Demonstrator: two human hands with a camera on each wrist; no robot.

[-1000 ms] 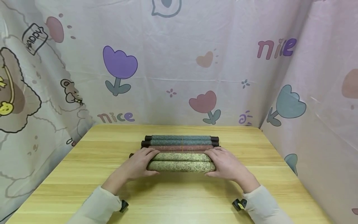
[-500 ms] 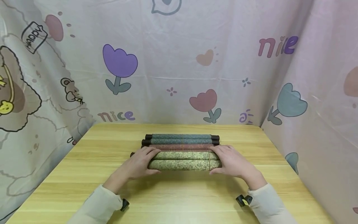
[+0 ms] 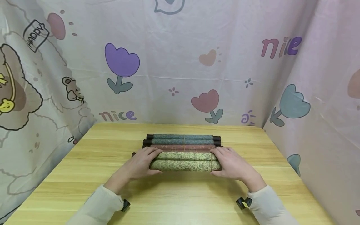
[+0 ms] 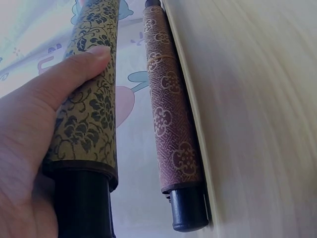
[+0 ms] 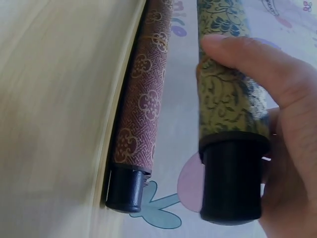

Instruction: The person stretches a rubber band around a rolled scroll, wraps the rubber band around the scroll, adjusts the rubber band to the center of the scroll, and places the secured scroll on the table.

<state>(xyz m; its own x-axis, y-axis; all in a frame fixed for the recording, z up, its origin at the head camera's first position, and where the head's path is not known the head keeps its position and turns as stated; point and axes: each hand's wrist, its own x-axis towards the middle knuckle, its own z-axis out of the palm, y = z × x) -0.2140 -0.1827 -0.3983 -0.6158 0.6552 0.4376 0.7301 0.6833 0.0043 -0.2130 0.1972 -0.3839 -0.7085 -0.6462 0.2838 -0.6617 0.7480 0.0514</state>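
A yellow-green floral scroll (image 3: pixel 182 165), its two rolls side by side and tied with a thin string near the right end, is held by both hands. My left hand (image 3: pixel 140 163) grips its left part, the thumb lying on the near roll in the left wrist view. At the right end, my right hand (image 3: pixel 232 164) grips it with the thumb on the near side and fingers over the top. Both wrist views show its black end knobs (image 5: pixel 231 181) and a gap between it and the red scroll (image 4: pixel 171 109), which lies on the table behind.
Beyond the red scroll lies a blue patterned scroll (image 3: pixel 171 141) with dark knobs, tied with string at its middle. The wooden table (image 3: pixel 180 200) reaches back to a printed curtain (image 3: pixel 157 62), which also hangs along both sides.
My right hand has shifted slightly right along the yellow-green scroll, uncovering more of its string. My left hand keeps its hold, and the red and blue scrolls have stayed put.
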